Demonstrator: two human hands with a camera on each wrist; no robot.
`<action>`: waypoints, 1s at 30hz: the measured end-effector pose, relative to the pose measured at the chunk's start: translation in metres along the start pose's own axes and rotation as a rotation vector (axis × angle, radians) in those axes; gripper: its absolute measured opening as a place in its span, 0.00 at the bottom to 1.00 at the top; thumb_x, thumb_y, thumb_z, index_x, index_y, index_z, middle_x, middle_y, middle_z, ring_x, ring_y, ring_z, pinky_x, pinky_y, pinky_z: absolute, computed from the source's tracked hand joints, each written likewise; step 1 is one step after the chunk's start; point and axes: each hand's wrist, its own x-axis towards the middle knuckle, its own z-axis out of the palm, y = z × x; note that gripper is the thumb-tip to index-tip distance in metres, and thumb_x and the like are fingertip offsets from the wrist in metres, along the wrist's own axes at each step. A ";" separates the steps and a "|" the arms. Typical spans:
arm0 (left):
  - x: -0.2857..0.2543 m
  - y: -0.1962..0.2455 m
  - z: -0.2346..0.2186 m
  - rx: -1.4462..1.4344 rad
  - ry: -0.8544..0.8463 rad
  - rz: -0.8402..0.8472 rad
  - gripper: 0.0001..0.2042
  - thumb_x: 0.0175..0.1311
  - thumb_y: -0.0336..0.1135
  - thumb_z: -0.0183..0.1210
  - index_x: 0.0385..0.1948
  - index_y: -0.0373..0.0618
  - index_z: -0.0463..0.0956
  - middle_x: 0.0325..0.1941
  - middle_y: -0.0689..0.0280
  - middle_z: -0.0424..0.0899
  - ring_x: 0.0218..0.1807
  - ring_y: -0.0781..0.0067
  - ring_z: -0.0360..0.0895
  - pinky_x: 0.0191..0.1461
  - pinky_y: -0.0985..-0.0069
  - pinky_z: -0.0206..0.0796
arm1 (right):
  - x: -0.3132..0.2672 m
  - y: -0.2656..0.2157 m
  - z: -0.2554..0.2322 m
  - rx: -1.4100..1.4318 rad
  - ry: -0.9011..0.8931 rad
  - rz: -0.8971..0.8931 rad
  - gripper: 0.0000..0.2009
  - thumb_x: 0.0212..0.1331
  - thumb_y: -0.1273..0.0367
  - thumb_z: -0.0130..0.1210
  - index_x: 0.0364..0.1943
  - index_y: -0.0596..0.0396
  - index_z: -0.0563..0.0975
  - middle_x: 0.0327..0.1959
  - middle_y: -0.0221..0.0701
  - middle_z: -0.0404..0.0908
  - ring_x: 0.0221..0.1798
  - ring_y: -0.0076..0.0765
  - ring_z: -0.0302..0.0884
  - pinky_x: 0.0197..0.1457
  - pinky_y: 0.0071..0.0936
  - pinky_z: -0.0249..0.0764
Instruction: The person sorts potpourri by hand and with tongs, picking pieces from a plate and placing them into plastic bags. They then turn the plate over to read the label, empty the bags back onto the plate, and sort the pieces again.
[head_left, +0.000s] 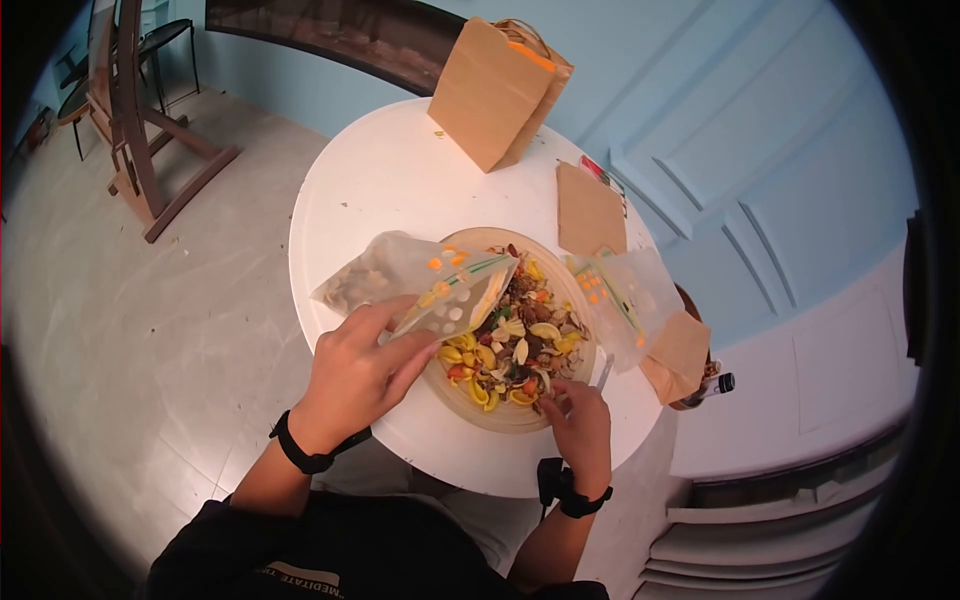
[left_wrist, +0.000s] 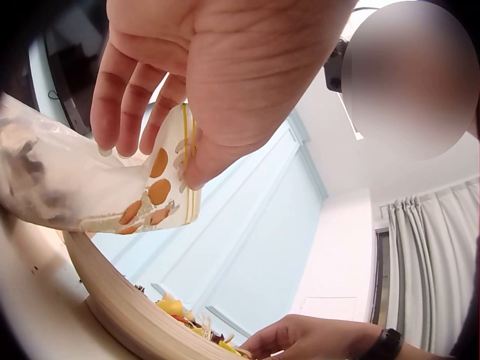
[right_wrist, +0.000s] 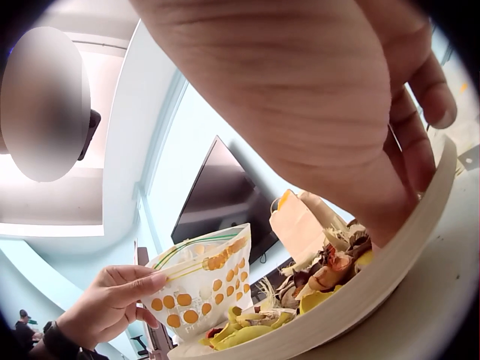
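Note:
A round wooden tray [head_left: 465, 408] holds a heap of dried petals and slices [head_left: 520, 350] in yellow, orange and brown. My left hand [head_left: 365, 370] pinches the edge of a translucent zip bag [head_left: 375, 270] with orange dots; the bag, partly filled, lies over the tray's left side. In the left wrist view, thumb and fingers of the left hand [left_wrist: 180, 90] grip the bag [left_wrist: 97, 180] near its zip. My right hand [head_left: 580, 430] is at the tray's lower right rim, thumb inside and fingers over the rim in the right wrist view.
On the white table [head_left: 340, 210] stand a brown paper bag [head_left: 495, 90] at the back and a flat brown packet [head_left: 590, 210] at right. Another dotted zip bag [head_left: 630, 300] lies right of the tray, beside a folded paper bag [head_left: 680, 355] and a dark-capped bottle [head_left: 718, 384].

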 end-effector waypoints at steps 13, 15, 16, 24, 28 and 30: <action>0.003 0.000 0.002 0.005 0.011 -0.029 0.06 0.55 0.32 0.71 0.34 0.48 0.88 0.49 0.60 0.85 0.37 0.63 0.82 0.36 0.70 0.77 | 0.003 -0.007 -0.023 0.232 -0.001 0.200 0.13 0.54 0.74 0.67 0.44 0.62 0.84 0.34 0.37 0.87 0.33 0.29 0.84 0.41 0.26 0.80; 0.003 0.000 -0.001 0.006 0.005 -0.032 0.06 0.55 0.32 0.71 0.34 0.49 0.88 0.49 0.60 0.85 0.37 0.63 0.82 0.36 0.70 0.77 | 0.003 -0.003 -0.024 0.217 0.022 0.143 0.11 0.54 0.75 0.67 0.43 0.62 0.84 0.33 0.35 0.86 0.32 0.27 0.84 0.41 0.24 0.80; 0.003 0.000 -0.002 0.006 0.002 -0.034 0.06 0.55 0.32 0.71 0.34 0.49 0.88 0.49 0.60 0.85 0.37 0.63 0.82 0.36 0.70 0.77 | 0.003 -0.002 -0.024 0.232 0.027 0.157 0.11 0.54 0.76 0.67 0.42 0.62 0.84 0.33 0.35 0.86 0.32 0.27 0.83 0.41 0.24 0.80; -0.001 -0.004 -0.008 0.016 -0.031 -0.035 0.06 0.54 0.33 0.71 0.34 0.49 0.88 0.50 0.60 0.85 0.36 0.64 0.82 0.35 0.70 0.77 | 0.008 -0.004 -0.014 0.243 0.082 0.159 0.08 0.54 0.77 0.66 0.39 0.63 0.84 0.32 0.33 0.85 0.32 0.24 0.81 0.39 0.23 0.78; 0.000 -0.006 -0.009 0.002 -0.024 -0.011 0.06 0.54 0.33 0.71 0.34 0.49 0.88 0.50 0.60 0.85 0.36 0.64 0.82 0.35 0.71 0.77 | 0.007 0.000 -0.012 0.214 0.078 0.137 0.08 0.56 0.77 0.65 0.40 0.62 0.83 0.31 0.31 0.84 0.31 0.23 0.79 0.39 0.22 0.76; 0.000 -0.008 -0.009 -0.011 -0.015 -0.003 0.06 0.54 0.33 0.71 0.34 0.49 0.88 0.50 0.60 0.85 0.36 0.64 0.82 0.35 0.71 0.77 | 0.006 0.001 -0.013 0.295 0.117 0.162 0.07 0.58 0.77 0.65 0.40 0.62 0.83 0.31 0.29 0.83 0.32 0.21 0.78 0.39 0.20 0.76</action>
